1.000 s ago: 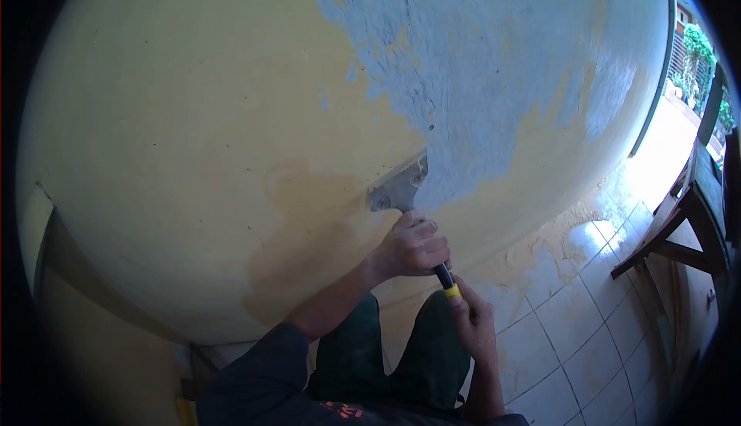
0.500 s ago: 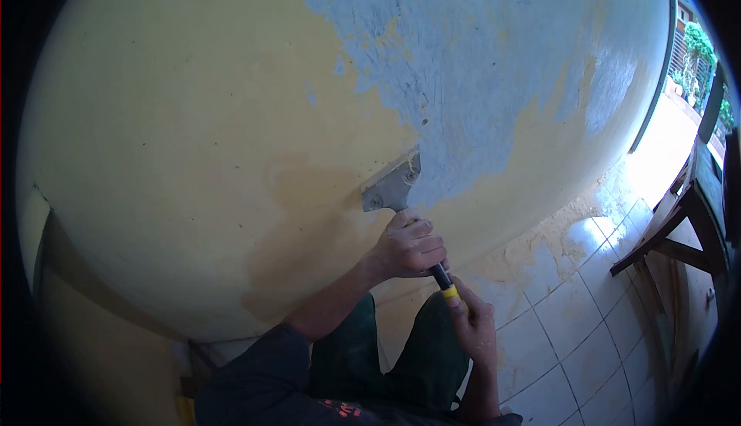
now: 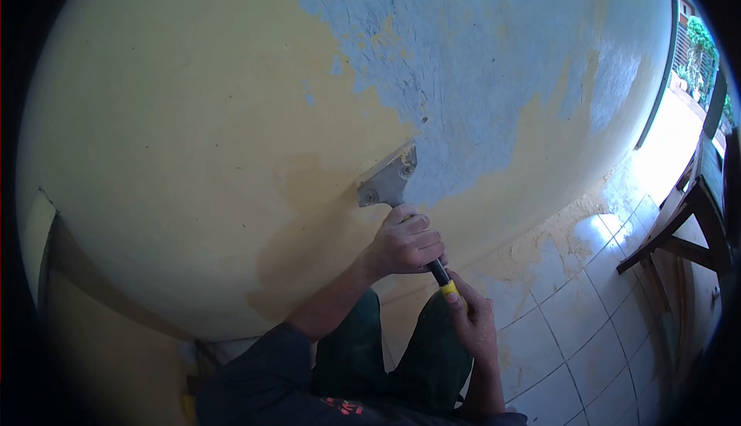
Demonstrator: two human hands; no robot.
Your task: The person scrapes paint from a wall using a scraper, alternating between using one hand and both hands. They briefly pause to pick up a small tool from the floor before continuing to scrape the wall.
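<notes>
A long-handled paint scraper [image 3: 389, 177] rests its wide metal blade against the wall [image 3: 193, 133], at the border between cream paint and a bared blue-grey patch [image 3: 471, 86]. A little peeled paint sits along the blade's edge. Closed around the upper handle, just below the blade, is my left hand [image 3: 407, 242]. Farther down, by the yellow band, my right hand [image 3: 472, 322] grips the handle's lower end, its thumb lying along it. The lowest part of the handle is hidden in that palm.
Paint scrapings [image 3: 532, 245] lie on the white tiled floor [image 3: 575, 318] along the wall's foot. To the right stands dark wooden furniture [image 3: 695, 233], near a bright opening with plants [image 3: 698, 44] outside. My knees [image 3: 432, 341] are just below the scraper.
The scraper blade has shifted slightly up and left along the paint's edge, both hands still holding the handle. The view has moved a little.
</notes>
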